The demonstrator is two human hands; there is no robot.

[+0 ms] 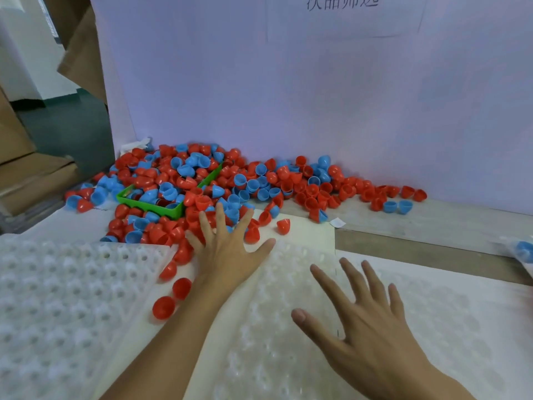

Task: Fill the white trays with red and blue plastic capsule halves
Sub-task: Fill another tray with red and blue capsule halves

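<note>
A white dimpled tray [57, 298] lies at eight o'clock, three red halves [163, 307] just beside it. The left hand [227, 255], fingers spread flat, reaches the pile of red and blue halves [219, 183] at twelve. The right hand [366, 319] hovers open over another tray [450, 313] at four.

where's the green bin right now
In the head view, the green bin sits left of centre, half buried in the pile of red and blue capsule halves, just beyond the left hand.
</note>
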